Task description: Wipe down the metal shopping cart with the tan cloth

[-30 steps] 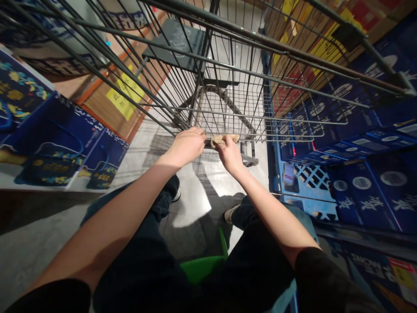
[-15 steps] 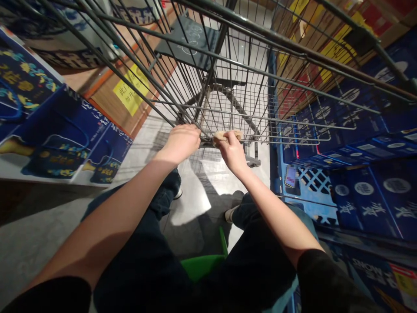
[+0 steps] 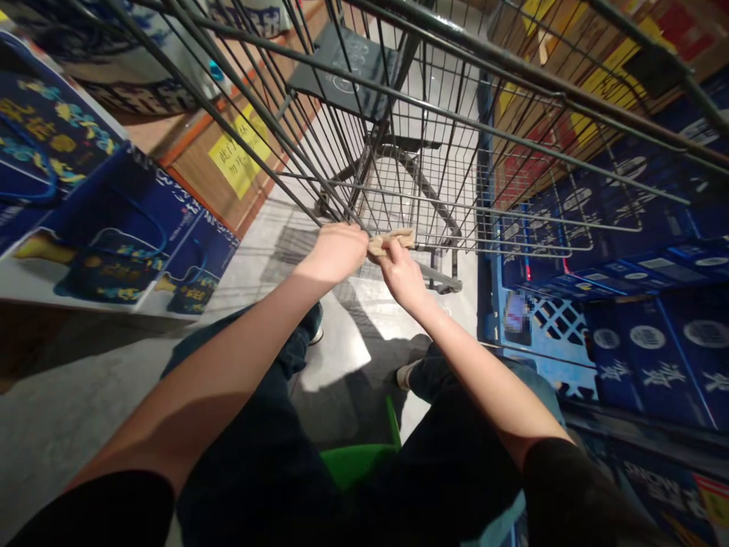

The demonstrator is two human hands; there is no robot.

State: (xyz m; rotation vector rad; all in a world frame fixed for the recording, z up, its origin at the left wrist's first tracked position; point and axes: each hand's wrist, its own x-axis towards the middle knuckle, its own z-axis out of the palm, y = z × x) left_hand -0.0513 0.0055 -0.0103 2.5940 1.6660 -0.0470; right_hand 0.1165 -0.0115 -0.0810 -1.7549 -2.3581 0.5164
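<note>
Around the shopping cart handle (image 3: 392,241), left hand (image 3: 339,252) and right hand (image 3: 402,275) close their fingers.

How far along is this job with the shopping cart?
Done: the wire shopping cart already stands in the aisle beside blue cartons. In hand: the left hand grips the cart's near rail; the right hand pinches a tan folded item there. Left: the aisle floor runs on past the cart.

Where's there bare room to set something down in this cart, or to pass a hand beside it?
The cart's wire floor is bare between the dark folding seat panel and the rail at the left hand and right hand. Grey floor tile is open below the hands, left of the blue crate. Crowded: the blue cartons stacked along the cart's right side.
</note>
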